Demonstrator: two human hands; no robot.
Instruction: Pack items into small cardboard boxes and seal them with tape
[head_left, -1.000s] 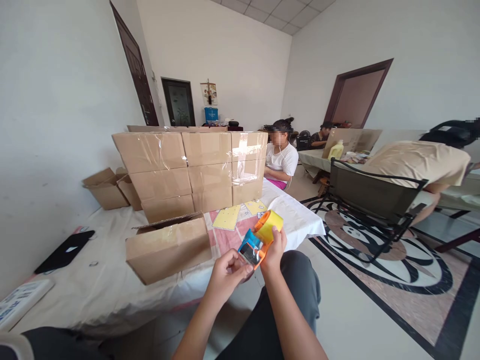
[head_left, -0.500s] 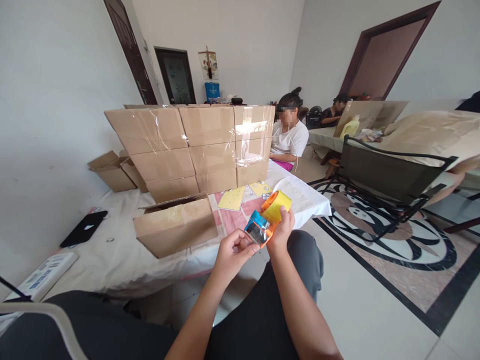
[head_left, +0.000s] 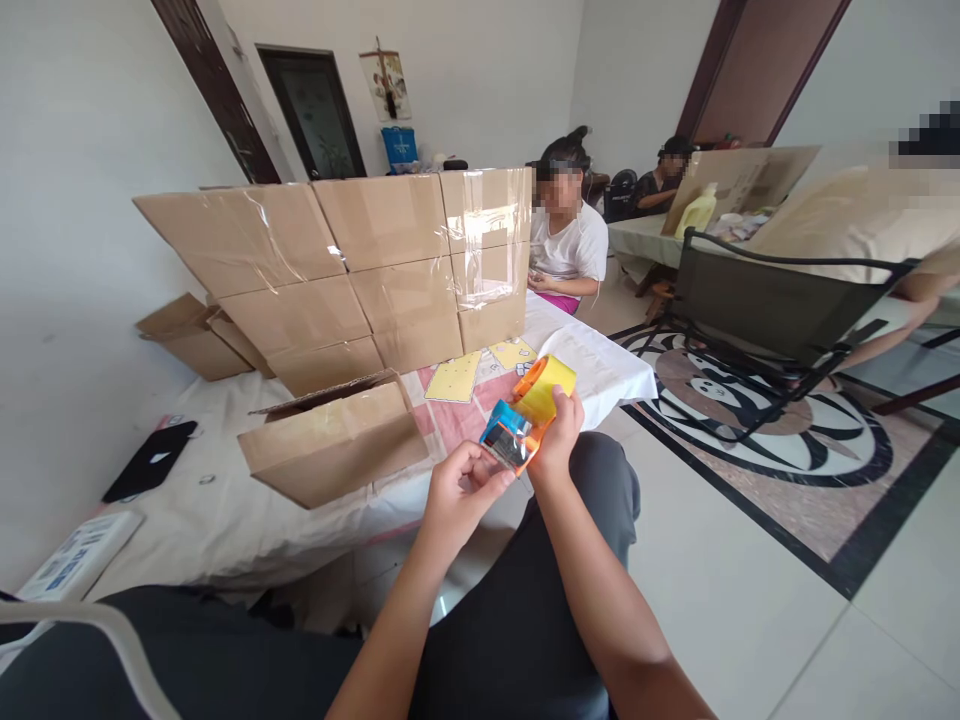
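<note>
My right hand [head_left: 561, 438] is closed round a packing tape dispenser [head_left: 551, 388], which has an orange body, a blue front part and a roll of yellowish tape. The dispenser is held above my lap, at the near edge of the cloth-covered table. Fingers and thumb of my left hand [head_left: 466, 490] pinch at the loose end of clear tape [head_left: 501, 455] by the blue front. Left of my hands, a cardboard box [head_left: 337, 445] lies tilted on the cloth with its flap side up.
Taped cardboard boxes [head_left: 405, 290] are stacked behind the single box. More open cartons [head_left: 191, 335] stand by the wall. A black flat item [head_left: 150, 460] lies on the cloth at left. A person in a white shirt [head_left: 570, 250] sits across; a folding chair [head_left: 780, 310] stands at right.
The view has shifted, so boxes and table sit further left and slightly higher. Both hands still hold the dispenser and tape in nearly the same pose. The seated person's hand now shows.
</note>
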